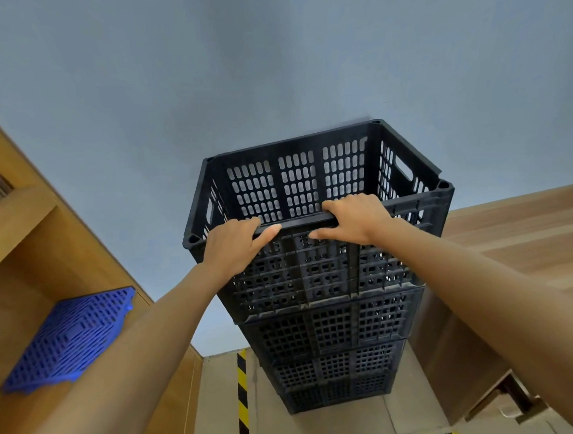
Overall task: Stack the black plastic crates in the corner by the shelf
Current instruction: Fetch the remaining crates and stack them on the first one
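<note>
black perforated plastic crate (pixel 313 187) tops the stack (pixel 334 342), left hand (pixel 235 249) and right hand (pixel 356 220) curled over its near rim; square its corners, then release.

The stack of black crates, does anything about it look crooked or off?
Nothing looks damaged. The top crate sits roughly square on the stack of black crates, though whether it has fully seated I cannot tell. The left hand and right hand both grip its near rim.
</note>
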The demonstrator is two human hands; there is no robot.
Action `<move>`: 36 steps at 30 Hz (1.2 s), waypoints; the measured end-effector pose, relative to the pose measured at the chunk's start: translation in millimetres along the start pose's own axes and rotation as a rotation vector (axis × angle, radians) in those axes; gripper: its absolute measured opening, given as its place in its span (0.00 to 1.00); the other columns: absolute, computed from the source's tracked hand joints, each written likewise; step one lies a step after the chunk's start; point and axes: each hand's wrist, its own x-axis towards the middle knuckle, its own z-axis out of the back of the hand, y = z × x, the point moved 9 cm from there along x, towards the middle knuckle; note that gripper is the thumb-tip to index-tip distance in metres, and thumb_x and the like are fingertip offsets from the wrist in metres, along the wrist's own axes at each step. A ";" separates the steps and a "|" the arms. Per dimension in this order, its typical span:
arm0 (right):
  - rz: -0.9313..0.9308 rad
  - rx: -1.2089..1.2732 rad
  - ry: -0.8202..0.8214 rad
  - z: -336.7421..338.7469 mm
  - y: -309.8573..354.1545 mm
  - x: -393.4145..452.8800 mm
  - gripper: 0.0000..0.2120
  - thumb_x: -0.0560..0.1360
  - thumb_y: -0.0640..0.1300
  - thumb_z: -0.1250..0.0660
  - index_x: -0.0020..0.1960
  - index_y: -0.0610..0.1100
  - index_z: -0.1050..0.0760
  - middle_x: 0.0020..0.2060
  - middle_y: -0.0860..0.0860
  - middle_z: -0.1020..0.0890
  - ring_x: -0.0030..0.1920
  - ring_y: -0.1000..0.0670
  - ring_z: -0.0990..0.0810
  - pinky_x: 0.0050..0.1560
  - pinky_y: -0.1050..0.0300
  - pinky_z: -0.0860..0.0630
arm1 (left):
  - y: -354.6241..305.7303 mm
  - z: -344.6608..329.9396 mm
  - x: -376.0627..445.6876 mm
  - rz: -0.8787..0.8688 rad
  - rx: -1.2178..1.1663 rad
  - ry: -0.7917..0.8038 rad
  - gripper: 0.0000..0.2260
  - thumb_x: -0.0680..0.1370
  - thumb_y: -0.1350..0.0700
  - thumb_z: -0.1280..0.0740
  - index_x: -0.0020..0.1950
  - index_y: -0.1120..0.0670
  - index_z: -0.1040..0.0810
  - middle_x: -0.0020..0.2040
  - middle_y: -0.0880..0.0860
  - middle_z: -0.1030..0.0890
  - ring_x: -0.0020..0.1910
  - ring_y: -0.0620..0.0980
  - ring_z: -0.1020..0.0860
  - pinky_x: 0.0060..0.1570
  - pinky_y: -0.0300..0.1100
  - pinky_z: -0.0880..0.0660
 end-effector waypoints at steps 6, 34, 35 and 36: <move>0.009 0.059 0.133 4.1 4.5 -13.4 0.42 0.71 0.77 0.55 0.67 0.48 0.28 0.40 0.49 0.21 0.46 0.45 0.20 0.50 0.49 0.23 | -3.4 -1.4 -7.4 -0.023 -0.098 0.082 0.32 0.78 0.31 0.59 0.39 0.52 0.26 0.32 0.48 0.24 0.32 0.46 0.24 0.37 0.48 0.22; -0.087 0.169 0.118 -22.1 -13.4 -0.1 0.25 0.80 0.63 0.52 0.70 0.50 0.36 0.65 0.48 0.28 0.67 0.43 0.32 0.69 0.45 0.42 | 6.0 -18.5 4.9 0.165 0.014 0.215 0.19 0.84 0.43 0.52 0.64 0.53 0.30 0.59 0.55 0.23 0.61 0.58 0.26 0.65 0.59 0.33; -0.088 0.169 0.140 -21.2 -13.1 -0.4 0.26 0.80 0.63 0.51 0.70 0.50 0.36 0.65 0.48 0.28 0.67 0.43 0.32 0.69 0.44 0.42 | 6.0 -17.0 4.5 0.180 -0.007 0.239 0.22 0.83 0.42 0.54 0.64 0.54 0.30 0.60 0.56 0.23 0.61 0.59 0.26 0.65 0.60 0.34; -0.085 0.172 0.161 -20.8 -12.6 -0.9 0.26 0.79 0.64 0.51 0.71 0.50 0.37 0.66 0.48 0.28 0.67 0.43 0.32 0.70 0.44 0.42 | 5.9 -16.0 4.0 0.199 -0.035 0.259 0.24 0.83 0.40 0.56 0.64 0.54 0.30 0.60 0.57 0.23 0.62 0.59 0.26 0.65 0.60 0.35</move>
